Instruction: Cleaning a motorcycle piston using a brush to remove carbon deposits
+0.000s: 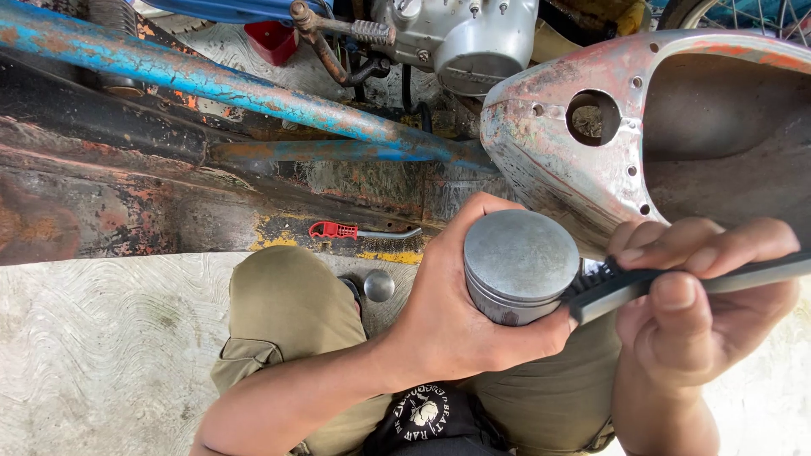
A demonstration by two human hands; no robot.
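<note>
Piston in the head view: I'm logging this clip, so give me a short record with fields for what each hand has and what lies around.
left hand: left hand wrapped around a grey metal piston, crown up
right hand: right hand grips a black brush, bristle end against the piston's side
ground: red-handled wire brush, small round metal piece on the concrete
behind: rusty blue frame tube, worn red-grey body panel, silver engine

Piston's lower body hidden inside the left hand (456, 312); brush handle cut by the frame's right edge.
The piston (517, 263) shows only its crown and upper rings. The black brush (625, 283) has bristles half-covered by right hand (701, 304) fingers. The engine (460, 34) and spoked wheel (735, 13) are cropped at the top edge.
</note>
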